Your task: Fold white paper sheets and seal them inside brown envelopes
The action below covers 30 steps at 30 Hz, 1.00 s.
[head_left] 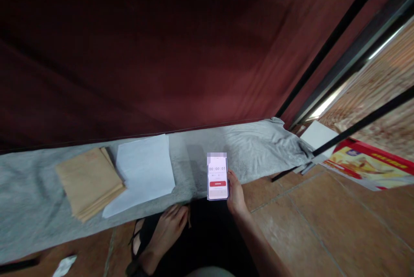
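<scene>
My right hand is closed around the right side of a smartphone, holding it upright above my lap. Its lit screen shows a timer reading 00:00:01 over a red button. My left hand rests on my dark-clothed lap, fingers lying loosely together, with no object visible in it. Beyond it on a grey cloth lie white paper sheets, and to their left a stack of brown paper envelopes. Neither hand touches the papers or the envelopes.
A dark red fabric wall rises behind the cloth-covered narrow surface. Black frame bars cross the right side. A red and yellow printed box and a white panel stand there. Crumpled white tissue lies on the tiled floor.
</scene>
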Available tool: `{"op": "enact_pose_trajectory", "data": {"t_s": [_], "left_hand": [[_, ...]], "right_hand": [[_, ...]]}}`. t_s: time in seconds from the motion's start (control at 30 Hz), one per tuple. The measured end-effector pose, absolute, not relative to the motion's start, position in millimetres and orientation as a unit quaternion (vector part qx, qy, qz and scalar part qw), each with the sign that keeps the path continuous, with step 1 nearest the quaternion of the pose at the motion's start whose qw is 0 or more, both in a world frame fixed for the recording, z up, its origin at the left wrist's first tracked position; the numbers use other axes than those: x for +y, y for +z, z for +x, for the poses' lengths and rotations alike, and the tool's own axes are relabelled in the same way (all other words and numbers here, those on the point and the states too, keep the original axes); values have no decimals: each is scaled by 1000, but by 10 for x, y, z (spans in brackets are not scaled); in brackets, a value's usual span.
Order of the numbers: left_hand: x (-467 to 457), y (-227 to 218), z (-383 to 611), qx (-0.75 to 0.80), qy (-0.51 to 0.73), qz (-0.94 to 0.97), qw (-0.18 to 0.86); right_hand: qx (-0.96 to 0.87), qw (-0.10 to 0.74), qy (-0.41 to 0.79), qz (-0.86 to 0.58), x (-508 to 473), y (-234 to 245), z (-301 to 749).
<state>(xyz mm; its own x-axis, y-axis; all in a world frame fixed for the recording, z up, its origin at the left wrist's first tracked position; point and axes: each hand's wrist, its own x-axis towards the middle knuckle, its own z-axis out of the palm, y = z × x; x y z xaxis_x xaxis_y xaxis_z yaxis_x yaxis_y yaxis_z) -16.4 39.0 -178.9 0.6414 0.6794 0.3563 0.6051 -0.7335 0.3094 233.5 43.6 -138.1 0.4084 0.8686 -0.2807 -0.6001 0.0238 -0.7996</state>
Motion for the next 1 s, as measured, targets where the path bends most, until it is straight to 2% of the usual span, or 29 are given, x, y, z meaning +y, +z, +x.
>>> {"op": "enact_pose_trajectory", "data": {"t_s": [0.17, 0.37, 0.73, 1.0], "left_hand": [[458, -1681, -205, 362, 275, 891, 12], [757, -1584, -99, 375, 250, 892, -36], [946, -1978, -266, 424, 246, 863, -123], [958, -1967, -228, 438, 220, 860, -141]], "right_hand": [[-143, 704, 519, -463, 577, -1445, 2408], [-177, 702, 505, -470, 784, -1508, 2612], [-212, 703, 428, -527, 1244, -1519, 3499], [-204, 684, 386, -584, 1557, -1540, 4130]]}}
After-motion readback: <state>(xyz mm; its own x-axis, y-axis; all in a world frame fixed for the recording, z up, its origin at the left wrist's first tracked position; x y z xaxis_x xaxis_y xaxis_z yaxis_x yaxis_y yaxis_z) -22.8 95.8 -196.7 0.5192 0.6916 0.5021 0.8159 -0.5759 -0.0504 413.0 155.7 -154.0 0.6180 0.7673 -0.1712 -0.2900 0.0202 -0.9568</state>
